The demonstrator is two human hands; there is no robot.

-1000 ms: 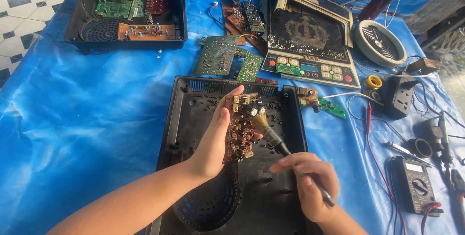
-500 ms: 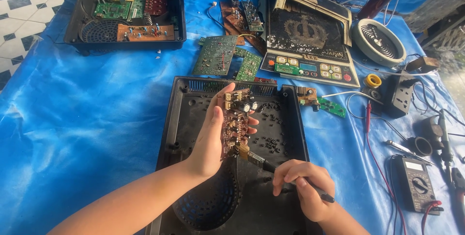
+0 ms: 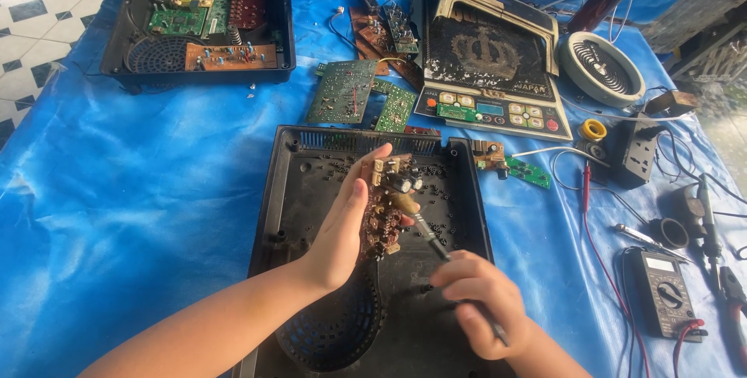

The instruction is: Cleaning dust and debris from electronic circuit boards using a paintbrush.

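Note:
My left hand (image 3: 342,226) holds a brown circuit board (image 3: 384,210) upright on its edge over an open black plastic casing (image 3: 282,191). The board carries several small parts and dark capacitors near its top. My right hand (image 3: 482,300) grips a small brush (image 3: 420,222) by its dark handle. The brush's tan bristles rest against the upper part of the board. The casing's floor is dusty and dotted with small black bits. A round vent grille (image 3: 334,327) sits at its near end, partly hidden by my left forearm.
A blue tarp (image 3: 140,175) covers the surface. A second open casing with boards (image 3: 202,16) lies at the far left. Loose green boards (image 3: 346,90), a cooker top panel (image 3: 494,59), a round coil (image 3: 603,66), a multimeter (image 3: 661,292) and hand tools lie to the right.
The brush went from the board's top down to its lower edge, then back up near the capacitors. My left hand tilted the board slightly and kept hold.

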